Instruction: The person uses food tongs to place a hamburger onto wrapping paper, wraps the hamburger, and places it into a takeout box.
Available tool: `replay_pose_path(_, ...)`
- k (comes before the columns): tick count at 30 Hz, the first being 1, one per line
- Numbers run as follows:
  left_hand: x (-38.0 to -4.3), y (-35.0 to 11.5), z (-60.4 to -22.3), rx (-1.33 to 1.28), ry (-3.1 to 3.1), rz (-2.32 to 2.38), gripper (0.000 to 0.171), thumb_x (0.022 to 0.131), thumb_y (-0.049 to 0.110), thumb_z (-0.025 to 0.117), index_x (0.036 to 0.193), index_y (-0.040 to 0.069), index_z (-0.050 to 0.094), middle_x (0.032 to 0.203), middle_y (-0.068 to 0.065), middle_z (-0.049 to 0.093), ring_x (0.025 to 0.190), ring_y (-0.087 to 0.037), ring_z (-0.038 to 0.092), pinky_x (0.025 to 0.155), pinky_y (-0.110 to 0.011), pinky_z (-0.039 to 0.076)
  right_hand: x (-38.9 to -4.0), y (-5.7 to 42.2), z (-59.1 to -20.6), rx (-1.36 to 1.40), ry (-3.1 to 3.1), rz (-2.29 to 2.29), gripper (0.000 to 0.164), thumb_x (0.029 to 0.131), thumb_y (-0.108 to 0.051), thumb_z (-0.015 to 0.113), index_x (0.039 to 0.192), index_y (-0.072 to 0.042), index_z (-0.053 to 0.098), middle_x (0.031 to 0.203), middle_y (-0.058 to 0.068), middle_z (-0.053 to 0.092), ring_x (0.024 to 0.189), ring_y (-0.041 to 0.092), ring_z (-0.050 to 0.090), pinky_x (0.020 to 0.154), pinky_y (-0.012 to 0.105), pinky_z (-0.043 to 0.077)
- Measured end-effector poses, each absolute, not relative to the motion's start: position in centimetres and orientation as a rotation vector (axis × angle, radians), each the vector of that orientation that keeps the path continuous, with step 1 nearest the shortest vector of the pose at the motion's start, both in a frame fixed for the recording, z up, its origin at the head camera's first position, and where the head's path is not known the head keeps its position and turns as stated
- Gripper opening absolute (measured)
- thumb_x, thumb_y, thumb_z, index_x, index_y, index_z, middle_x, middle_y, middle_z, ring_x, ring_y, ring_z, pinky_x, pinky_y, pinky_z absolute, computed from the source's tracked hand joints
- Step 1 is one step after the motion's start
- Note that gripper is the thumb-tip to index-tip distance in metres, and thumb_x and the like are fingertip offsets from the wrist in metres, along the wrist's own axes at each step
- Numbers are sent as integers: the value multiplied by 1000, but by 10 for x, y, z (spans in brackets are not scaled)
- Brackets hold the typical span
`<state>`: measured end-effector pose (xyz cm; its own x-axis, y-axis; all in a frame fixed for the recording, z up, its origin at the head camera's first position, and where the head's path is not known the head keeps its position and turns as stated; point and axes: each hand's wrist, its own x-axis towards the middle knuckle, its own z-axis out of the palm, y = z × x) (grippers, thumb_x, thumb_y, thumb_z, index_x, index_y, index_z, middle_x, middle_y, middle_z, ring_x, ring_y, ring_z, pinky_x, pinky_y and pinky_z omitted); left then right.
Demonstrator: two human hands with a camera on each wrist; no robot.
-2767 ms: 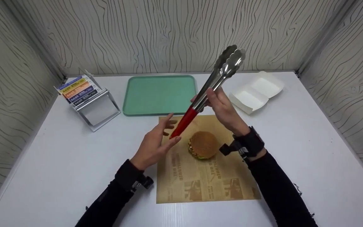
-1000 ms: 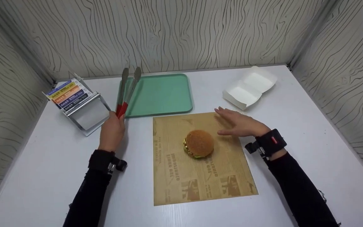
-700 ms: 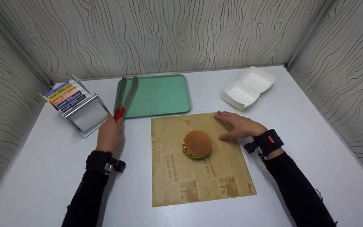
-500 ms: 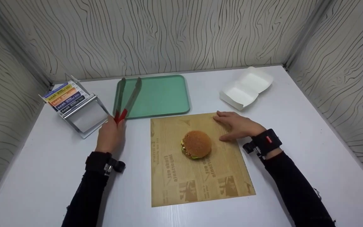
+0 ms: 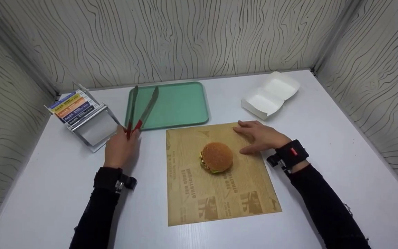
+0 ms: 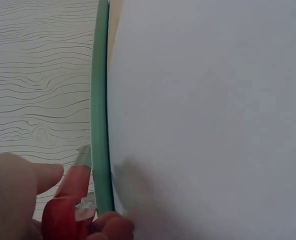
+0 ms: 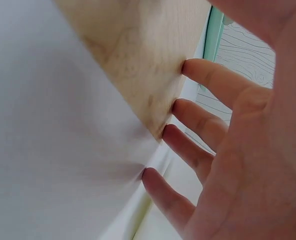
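Observation:
My left hand [image 5: 121, 147] holds a pair of tongs [image 5: 147, 112] by the red handles [image 6: 65, 212]. Their metal arms are spread and lie over the left part of the green tray [image 5: 181, 103]. In the head view my right hand [image 5: 263, 137] rests at the far right corner of the brown printed paper [image 5: 192, 186]. Its fingers are spread, with fingertips [image 7: 190, 67] touching the paper and the table beside it. A hamburger [image 5: 216, 157] sits on the paper, left of that hand. In the right wrist view the hamburger cannot be made out.
A metal rack [image 5: 95, 129] holding several coloured label strips [image 5: 76, 107] stands left of the tray. An opened white takeaway box [image 5: 271, 95] lies at the back right. A wood-patterned wall [image 5: 185, 38] rises behind the white table [image 5: 340, 145].
The tongs have passed from the right hand to the left, come down over the tray, and spread wider. The right hand has moved down onto the paper's corner. The hamburger stays on the paper.

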<state>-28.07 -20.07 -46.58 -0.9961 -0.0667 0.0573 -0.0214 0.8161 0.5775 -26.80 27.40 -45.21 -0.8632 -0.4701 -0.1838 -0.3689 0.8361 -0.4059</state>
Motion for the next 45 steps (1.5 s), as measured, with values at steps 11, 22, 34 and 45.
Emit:
replay_pose_path(11, -269, -165, -446, -268, -2629, -758, 19, 97, 17, 72, 107, 1, 67, 90, -14, 67, 75, -29, 62, 64, -42, 51, -268, 275, -452, -627, 2753, -496, 87, 86, -48, 81, 158, -13, 45, 168, 16, 31, 154, 43, 26, 118, 65, 31)
replay_pose_path(22, -243, -126, -466, -658, -3118, -609, 83, 88, 44, 81, 152, 2, 48, 151, -28, 52, 141, -45, 48, 114, -57, 41, -269, 276, -457, -654, 2760, -493, 88, 86, -49, 81, 157, -12, 45, 167, 18, 34, 153, 44, 28, 116, 64, 35)
replay_pose_path(34, -243, -125, -469, -793, -3154, -618, 117, 84, 45, 85, 165, 1, 13, 161, -22, 42, 152, -38, 35, 126, -64, 9, -268, 273, -451, -655, 2770, -481, 90, 84, -47, 83, 157, -10, 45, 164, 21, 37, 150, 45, 32, 117, 65, 33)
replay_pose_path(45, -247, -121, -467, -996, -2827, -1288, 97, 88, -1, 80, 166, 13, 24, 162, -12, 43, 135, -38, 54, 109, -53, 48, -272, 273, -453, -670, 2786, -454, 95, 83, -46, 84, 159, -9, 41, 163, 22, 39, 149, 45, 34, 117, 64, 34)
